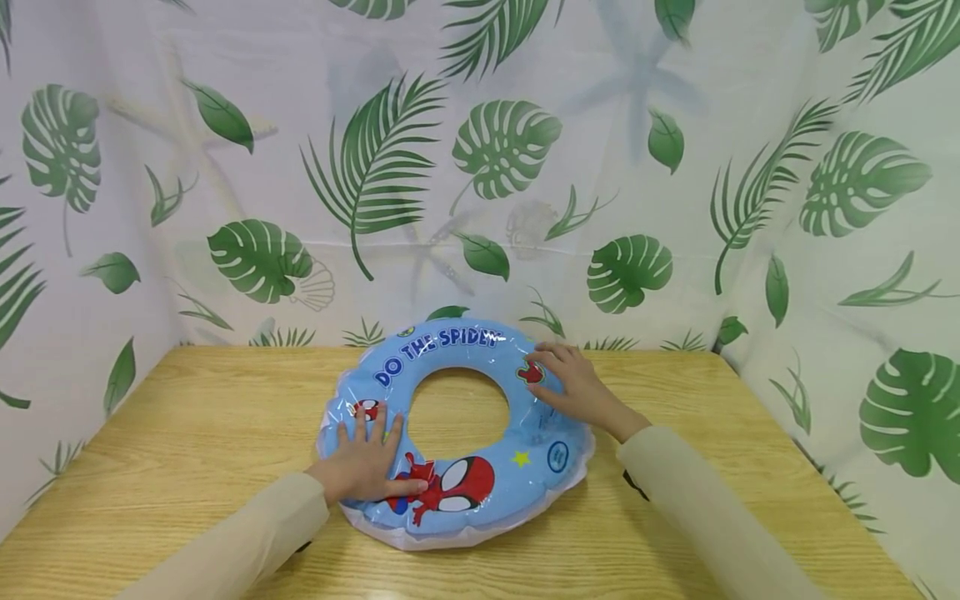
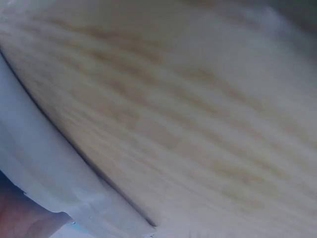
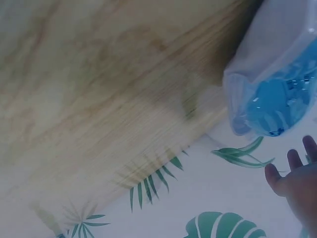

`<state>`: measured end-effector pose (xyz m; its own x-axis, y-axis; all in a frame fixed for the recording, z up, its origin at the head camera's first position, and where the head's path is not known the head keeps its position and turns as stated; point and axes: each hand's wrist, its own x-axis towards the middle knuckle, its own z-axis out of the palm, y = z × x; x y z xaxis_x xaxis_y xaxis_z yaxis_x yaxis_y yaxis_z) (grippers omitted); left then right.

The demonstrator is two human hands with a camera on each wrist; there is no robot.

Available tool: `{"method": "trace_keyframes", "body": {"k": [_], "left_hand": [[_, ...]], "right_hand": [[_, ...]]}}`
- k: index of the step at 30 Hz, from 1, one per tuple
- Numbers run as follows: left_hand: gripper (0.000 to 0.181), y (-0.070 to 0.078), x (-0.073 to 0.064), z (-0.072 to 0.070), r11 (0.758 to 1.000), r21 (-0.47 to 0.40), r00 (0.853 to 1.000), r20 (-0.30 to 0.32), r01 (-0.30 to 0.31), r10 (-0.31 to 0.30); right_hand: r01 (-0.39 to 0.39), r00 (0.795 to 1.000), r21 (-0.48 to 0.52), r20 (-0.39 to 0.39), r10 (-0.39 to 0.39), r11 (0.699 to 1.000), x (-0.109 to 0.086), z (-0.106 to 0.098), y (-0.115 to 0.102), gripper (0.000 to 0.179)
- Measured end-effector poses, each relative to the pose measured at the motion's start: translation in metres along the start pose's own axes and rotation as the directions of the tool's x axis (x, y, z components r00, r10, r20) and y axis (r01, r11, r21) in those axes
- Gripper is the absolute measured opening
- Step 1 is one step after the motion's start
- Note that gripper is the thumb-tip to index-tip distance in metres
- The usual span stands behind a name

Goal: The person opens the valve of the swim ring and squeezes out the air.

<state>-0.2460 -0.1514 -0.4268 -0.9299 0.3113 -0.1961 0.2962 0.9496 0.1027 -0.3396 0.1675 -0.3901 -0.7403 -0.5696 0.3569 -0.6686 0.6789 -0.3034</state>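
Note:
A blue inflatable swim ring (image 1: 480, 518), printed with red-masked figures, a yellow star and the words "DO THE SPIDEY", lies on the wooden table. My left hand (image 1: 363, 461) rests on its left side, fingers spread and thumb over the printed figure. Over the ring's upper right side is my right hand (image 1: 576, 385), its fingers extended across a small red print. The right wrist view catches the ring's pale side (image 3: 257, 54) and spread fingers beside it. In the left wrist view, the ring's whitish edge (image 2: 44, 148) fills the left, with a sliver of hand below it.
Wood-grain tabletop (image 1: 225, 392) surrounds the ring. Behind and at both sides hangs a white cloth (image 1: 420, 175) with green leaf prints. Beige sleeves (image 1: 255, 521) cover both forearms.

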Motion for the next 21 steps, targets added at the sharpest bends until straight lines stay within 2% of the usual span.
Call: {"method": "trace_keyframes", "body": {"k": [3, 8, 11, 16, 21], "left_hand": [[0.108, 0.0, 0.0, 0.0, 1.0, 0.001, 1.0, 0.003, 0.005, -0.005], [0.108, 0.0, 0.002, 0.001, 1.0, 0.0, 1.0, 0.001, 0.002, -0.002], [0.108, 0.001, 0.003, 0.002, 1.0, 0.001, 1.0, 0.001, -0.005, 0.005], [0.108, 0.001, 0.003, 0.003, 1.0, 0.011, 1.0, -0.006, -0.008, 0.008], [0.107, 0.0, 0.002, 0.002, 1.0, 0.017, 1.0, -0.018, -0.006, 0.007]], "right_hand": [[-0.034, 0.999, -0.069, 0.031, 0.036, 0.997, 0.008, 0.007, 0.006, 0.05], [-0.097, 0.989, -0.13, 0.094, 0.11, 0.987, 0.016, 0.018, 0.013, 0.057], [-0.139, 0.977, -0.126, 0.147, 0.157, 0.982, 0.016, 0.023, 0.015, 0.06], [-0.176, 0.96, -0.067, 0.207, 0.187, 0.982, 0.015, 0.03, 0.016, 0.061], [-0.201, 0.941, -0.097, 0.257, 0.22, 0.975, 0.017, 0.038, 0.018, 0.062]]}}
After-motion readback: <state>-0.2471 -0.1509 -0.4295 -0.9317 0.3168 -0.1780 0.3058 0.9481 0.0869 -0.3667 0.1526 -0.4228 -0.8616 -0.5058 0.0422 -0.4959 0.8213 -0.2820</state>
